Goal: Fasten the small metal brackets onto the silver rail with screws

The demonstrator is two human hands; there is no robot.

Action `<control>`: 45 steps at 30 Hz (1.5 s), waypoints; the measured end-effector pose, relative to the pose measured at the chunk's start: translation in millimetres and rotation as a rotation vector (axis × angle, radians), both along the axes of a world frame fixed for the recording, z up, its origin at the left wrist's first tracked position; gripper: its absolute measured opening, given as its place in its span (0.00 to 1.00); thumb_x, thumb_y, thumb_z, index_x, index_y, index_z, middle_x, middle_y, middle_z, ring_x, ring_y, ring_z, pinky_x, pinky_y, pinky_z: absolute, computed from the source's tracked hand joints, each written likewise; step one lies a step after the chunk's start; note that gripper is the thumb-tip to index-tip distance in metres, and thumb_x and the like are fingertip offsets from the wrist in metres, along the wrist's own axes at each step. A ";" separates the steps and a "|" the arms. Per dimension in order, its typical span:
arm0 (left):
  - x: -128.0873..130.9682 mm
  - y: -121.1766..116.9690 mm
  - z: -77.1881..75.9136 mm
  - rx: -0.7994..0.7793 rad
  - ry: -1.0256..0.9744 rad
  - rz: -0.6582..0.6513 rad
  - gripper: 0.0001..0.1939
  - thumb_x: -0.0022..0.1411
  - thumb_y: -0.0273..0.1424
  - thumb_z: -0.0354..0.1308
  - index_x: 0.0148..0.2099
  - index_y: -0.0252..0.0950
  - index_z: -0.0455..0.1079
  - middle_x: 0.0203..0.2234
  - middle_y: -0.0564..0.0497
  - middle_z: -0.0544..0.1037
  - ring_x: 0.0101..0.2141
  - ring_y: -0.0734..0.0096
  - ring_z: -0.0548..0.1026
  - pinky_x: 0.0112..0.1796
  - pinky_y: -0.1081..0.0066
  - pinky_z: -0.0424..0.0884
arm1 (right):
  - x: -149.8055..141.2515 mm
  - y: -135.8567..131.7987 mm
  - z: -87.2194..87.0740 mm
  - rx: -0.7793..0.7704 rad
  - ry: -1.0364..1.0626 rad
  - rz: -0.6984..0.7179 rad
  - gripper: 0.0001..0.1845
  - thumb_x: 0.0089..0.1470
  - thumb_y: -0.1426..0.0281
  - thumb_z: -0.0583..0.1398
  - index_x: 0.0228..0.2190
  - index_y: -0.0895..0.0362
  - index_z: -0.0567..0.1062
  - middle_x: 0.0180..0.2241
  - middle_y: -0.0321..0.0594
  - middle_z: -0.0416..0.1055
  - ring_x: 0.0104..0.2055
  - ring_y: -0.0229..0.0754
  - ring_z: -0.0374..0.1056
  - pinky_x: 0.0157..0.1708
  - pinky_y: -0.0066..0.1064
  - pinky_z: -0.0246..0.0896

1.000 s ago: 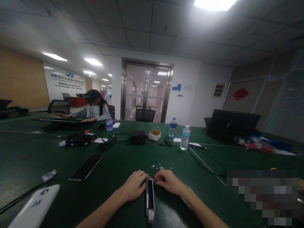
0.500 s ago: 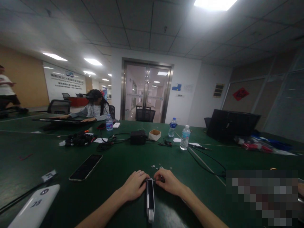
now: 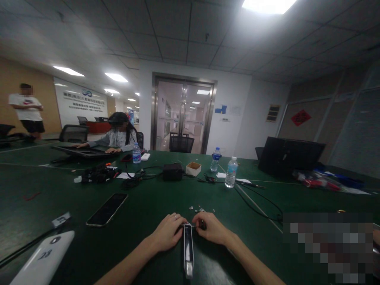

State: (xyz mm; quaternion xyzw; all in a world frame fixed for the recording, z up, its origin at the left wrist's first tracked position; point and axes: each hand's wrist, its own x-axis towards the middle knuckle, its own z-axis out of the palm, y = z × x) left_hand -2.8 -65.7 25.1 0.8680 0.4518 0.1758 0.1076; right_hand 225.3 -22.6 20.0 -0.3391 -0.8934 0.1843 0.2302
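A long, narrow, silver-white frame with a dark channel along its length [image 3: 185, 247] lies on the dark green tabletop [image 3: 148, 198], between the wearer's hands, its near end toward the wearer. The bare left hand [image 3: 168, 231] lays bent fingers against the frame's far end, thumb along its left side; how firmly it grips cannot be told. The bare right hand [image 3: 211, 227] is curled just right of that end, thumb and forefinger nearly closed on a small dark piece [image 3: 203, 225], too slight to identify.

Just beyond the right hand lie scattered small pale metal rings [image 3: 191, 208]. Farther back, a small white open-topped cardboard box [image 3: 192, 171] shows a tan inner wall; whether anything lies on its floor cannot be told. It sits near a squat black block [image 3: 172, 172] with cables.

A clear plastic bottle with a white cap [image 3: 230, 180] stands upright, capped, to the box's right, near a clear plastic bottle with a blue cap [image 3: 215, 163]; their liquid levels are hard to read. A dark-screened phone [image 3: 107, 209] lies flat, well left of the frame.
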 end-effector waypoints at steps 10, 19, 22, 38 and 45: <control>0.8 -2.6 6.4 -0.030 -0.013 0.011 0.13 0.65 0.27 0.48 0.50 0.41 0.68 0.45 0.50 0.74 0.46 0.62 0.69 0.46 0.64 0.65 | -0.4 -1.1 2.6 -0.007 -0.018 -0.029 0.09 0.50 0.76 0.60 0.36 0.55 0.75 0.33 0.35 0.72 0.35 0.38 0.67 0.37 0.28 0.62; 2.0 -0.9 1.4 0.006 -0.008 0.006 0.12 0.65 0.26 0.49 0.48 0.40 0.69 0.43 0.49 0.74 0.45 0.62 0.70 0.45 0.65 0.65 | -5.0 -3.6 0.8 0.014 0.006 -0.055 0.08 0.50 0.77 0.61 0.35 0.57 0.75 0.34 0.37 0.73 0.37 0.40 0.69 0.38 0.29 0.62; 1.8 -0.1 0.2 0.012 -0.001 0.002 0.12 0.65 0.26 0.49 0.48 0.40 0.68 0.43 0.49 0.74 0.45 0.62 0.70 0.45 0.65 0.65 | -7.0 -5.3 0.4 0.014 0.014 -0.060 0.08 0.51 0.76 0.61 0.36 0.56 0.75 0.35 0.37 0.74 0.37 0.40 0.69 0.39 0.30 0.63; 1.9 -3.7 5.7 -0.020 -0.010 0.014 0.12 0.66 0.26 0.49 0.49 0.40 0.69 0.45 0.49 0.74 0.46 0.62 0.70 0.46 0.64 0.65 | -6.9 -7.2 2.2 0.067 -0.029 -0.048 0.04 0.54 0.71 0.61 0.34 0.56 0.76 0.34 0.39 0.73 0.38 0.41 0.68 0.38 0.30 0.61; 2.2 -5.5 10.5 -0.036 -0.007 0.015 0.12 0.65 0.26 0.49 0.49 0.40 0.69 0.44 0.50 0.74 0.46 0.62 0.70 0.47 0.64 0.65 | -6.5 -5.1 0.7 0.073 -0.042 -0.060 0.04 0.54 0.71 0.61 0.33 0.57 0.76 0.34 0.39 0.73 0.38 0.41 0.67 0.38 0.30 0.61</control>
